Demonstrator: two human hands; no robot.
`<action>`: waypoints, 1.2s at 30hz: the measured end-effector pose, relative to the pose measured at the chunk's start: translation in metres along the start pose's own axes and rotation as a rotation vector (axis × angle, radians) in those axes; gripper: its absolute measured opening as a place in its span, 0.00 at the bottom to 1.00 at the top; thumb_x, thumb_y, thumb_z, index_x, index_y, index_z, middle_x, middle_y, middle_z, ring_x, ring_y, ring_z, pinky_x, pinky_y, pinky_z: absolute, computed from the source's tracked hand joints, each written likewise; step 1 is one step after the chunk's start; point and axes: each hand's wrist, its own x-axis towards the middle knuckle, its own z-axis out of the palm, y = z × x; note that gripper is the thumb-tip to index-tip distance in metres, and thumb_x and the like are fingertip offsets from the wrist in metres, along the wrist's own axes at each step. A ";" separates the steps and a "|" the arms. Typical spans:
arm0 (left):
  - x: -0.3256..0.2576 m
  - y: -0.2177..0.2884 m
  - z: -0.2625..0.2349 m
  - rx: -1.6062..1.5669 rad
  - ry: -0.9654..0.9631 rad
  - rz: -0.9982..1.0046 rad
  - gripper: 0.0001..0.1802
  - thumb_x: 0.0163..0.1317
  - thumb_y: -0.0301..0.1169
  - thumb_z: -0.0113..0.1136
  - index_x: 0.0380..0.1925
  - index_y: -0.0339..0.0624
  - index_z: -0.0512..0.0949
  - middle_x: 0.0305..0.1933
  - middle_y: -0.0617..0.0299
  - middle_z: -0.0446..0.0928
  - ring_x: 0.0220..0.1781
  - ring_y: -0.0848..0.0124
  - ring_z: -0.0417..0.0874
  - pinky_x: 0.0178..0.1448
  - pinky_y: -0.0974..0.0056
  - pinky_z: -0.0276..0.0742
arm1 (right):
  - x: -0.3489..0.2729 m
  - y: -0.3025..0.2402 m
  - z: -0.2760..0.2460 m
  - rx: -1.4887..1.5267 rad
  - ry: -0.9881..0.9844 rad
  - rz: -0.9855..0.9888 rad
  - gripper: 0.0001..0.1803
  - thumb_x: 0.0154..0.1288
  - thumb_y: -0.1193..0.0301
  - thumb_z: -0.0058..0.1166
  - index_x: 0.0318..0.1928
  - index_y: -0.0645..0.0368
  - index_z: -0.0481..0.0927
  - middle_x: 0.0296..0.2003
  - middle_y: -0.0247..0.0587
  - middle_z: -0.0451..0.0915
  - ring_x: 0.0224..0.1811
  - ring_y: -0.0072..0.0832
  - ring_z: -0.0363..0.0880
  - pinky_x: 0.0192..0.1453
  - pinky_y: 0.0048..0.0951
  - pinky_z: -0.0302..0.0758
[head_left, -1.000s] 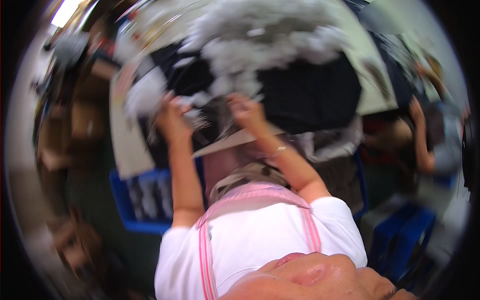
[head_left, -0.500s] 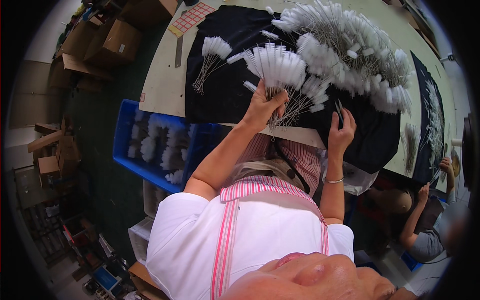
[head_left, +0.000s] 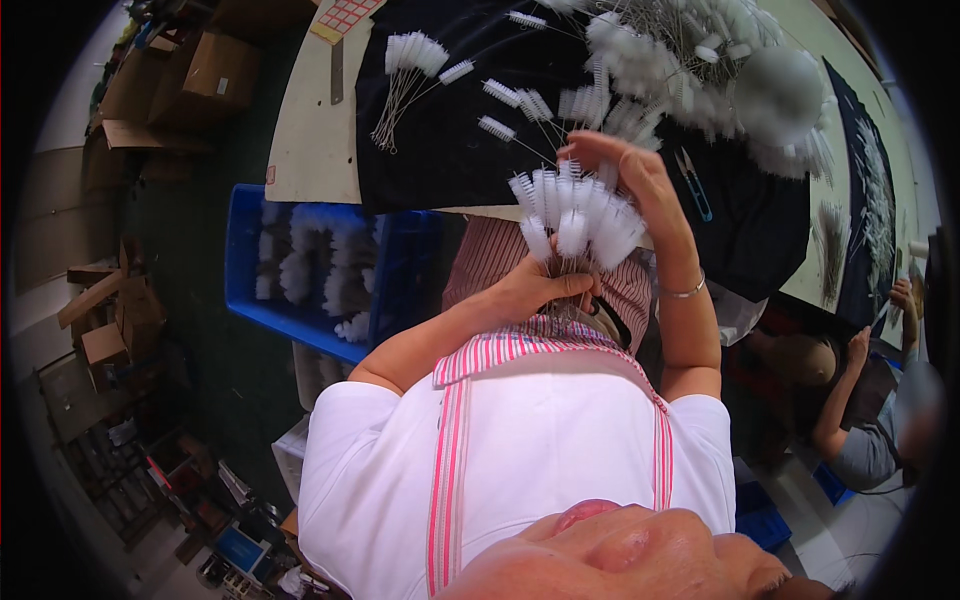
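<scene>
My left hand [head_left: 540, 285] is wrapped round the wire stems of a bunch of white-bristled tube brushes [head_left: 575, 220], held upright at the table's near edge in front of my apron. My right hand [head_left: 640, 178] is open, its fingers stretched over the tops of the bristle heads; whether they touch is hard to tell. A pair of thread snips [head_left: 692, 185] with blue handles lies on the black cloth [head_left: 430, 175], right of my right hand. Several loose brushes [head_left: 515, 100] lie beyond the bunch, and a small fanned group [head_left: 412, 60] rests farther left.
A large heap of brushes [head_left: 680, 70] covers the far right of the table. On my left, a blue crate [head_left: 300, 335] holds more white brushes. A metal ruler [head_left: 337, 72] lies by the cloth. Another person [head_left: 860, 420] works at the right; cardboard boxes [head_left: 205, 85] stand at the left.
The snips have left my right hand and lie on the cloth. My left hand has drawn the bunch nearer to my body, and my right hand has moved left over the bristle heads.
</scene>
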 end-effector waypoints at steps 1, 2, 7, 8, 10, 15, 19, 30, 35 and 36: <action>-0.001 0.002 0.002 -0.007 -0.010 -0.034 0.09 0.65 0.33 0.53 0.34 0.36 0.75 0.29 0.63 0.75 0.35 0.73 0.76 0.43 0.69 0.71 | -0.005 0.003 0.004 0.019 -0.034 0.067 0.32 0.68 0.48 0.39 0.55 0.66 0.72 0.50 0.45 0.77 0.54 0.30 0.73 0.59 0.31 0.67; -0.001 0.004 0.003 -0.004 -0.013 -0.030 0.09 0.65 0.33 0.53 0.34 0.36 0.75 0.29 0.63 0.75 0.35 0.73 0.76 0.43 0.69 0.71 | -0.006 0.001 0.004 0.015 -0.035 0.063 0.32 0.68 0.48 0.39 0.55 0.66 0.72 0.50 0.45 0.77 0.54 0.30 0.73 0.59 0.31 0.67; 0.006 0.023 0.020 0.205 -0.122 -0.143 0.08 0.61 0.31 0.56 0.35 0.37 0.75 0.31 0.62 0.76 0.34 0.73 0.75 0.41 0.69 0.69 | -0.001 -0.023 -0.008 -0.222 -0.020 -0.142 0.36 0.67 0.47 0.33 0.59 0.67 0.68 0.63 0.47 0.64 0.68 0.33 0.56 0.71 0.35 0.50; 0.004 0.012 0.011 0.074 -0.142 -0.128 0.09 0.58 0.30 0.58 0.36 0.36 0.76 0.32 0.60 0.77 0.35 0.71 0.76 0.42 0.68 0.71 | 0.007 -0.038 -0.005 -0.332 -0.191 -0.152 0.36 0.65 0.46 0.39 0.59 0.65 0.69 0.63 0.47 0.64 0.68 0.33 0.55 0.70 0.35 0.49; 0.005 -0.006 -0.004 0.007 -0.119 -0.229 0.11 0.53 0.24 0.59 0.37 0.34 0.75 0.33 0.55 0.78 0.38 0.67 0.78 0.45 0.65 0.74 | 0.008 -0.028 -0.001 -0.056 -0.427 -0.014 0.28 0.66 0.56 0.48 0.58 0.63 0.71 0.59 0.41 0.70 0.63 0.30 0.63 0.68 0.31 0.55; 0.011 -0.006 0.014 -0.016 -0.214 -0.281 0.17 0.54 0.19 0.58 0.45 0.36 0.72 0.32 0.57 0.76 0.35 0.68 0.78 0.41 0.68 0.73 | -0.016 -0.020 -0.009 -0.058 -0.383 0.128 0.28 0.66 0.54 0.49 0.57 0.63 0.72 0.60 0.43 0.68 0.65 0.32 0.62 0.68 0.31 0.56; 0.011 -0.020 -0.003 -0.032 -0.265 -0.252 0.18 0.58 0.24 0.59 0.49 0.37 0.70 0.32 0.59 0.76 0.31 0.70 0.76 0.37 0.69 0.71 | -0.027 -0.031 -0.007 -0.084 -0.376 0.178 0.29 0.65 0.50 0.47 0.56 0.60 0.73 0.62 0.43 0.65 0.65 0.34 0.61 0.67 0.33 0.56; 0.009 -0.015 0.010 -0.047 -0.164 -0.219 0.16 0.62 0.31 0.57 0.48 0.38 0.71 0.26 0.64 0.69 0.22 0.75 0.66 0.27 0.72 0.62 | -0.039 -0.022 -0.017 -0.321 -0.103 0.009 0.28 0.69 0.53 0.41 0.61 0.60 0.67 0.61 0.43 0.68 0.61 0.31 0.66 0.65 0.30 0.60; 0.036 0.052 0.020 -0.417 -0.028 0.257 0.14 0.65 0.34 0.52 0.47 0.39 0.70 0.25 0.66 0.63 0.21 0.78 0.60 0.28 0.73 0.62 | -0.046 -0.026 -0.004 -0.016 0.630 -0.492 0.26 0.69 0.63 0.40 0.63 0.63 0.62 0.61 0.49 0.65 0.62 0.28 0.63 0.63 0.30 0.62; 0.044 0.064 0.015 -0.575 0.013 0.311 0.13 0.67 0.34 0.50 0.47 0.40 0.70 0.25 0.66 0.62 0.22 0.78 0.60 0.30 0.72 0.64 | -0.053 -0.031 0.020 -0.373 0.618 -0.475 0.29 0.62 0.71 0.43 0.64 0.63 0.60 0.62 0.48 0.62 0.62 0.33 0.62 0.62 0.31 0.62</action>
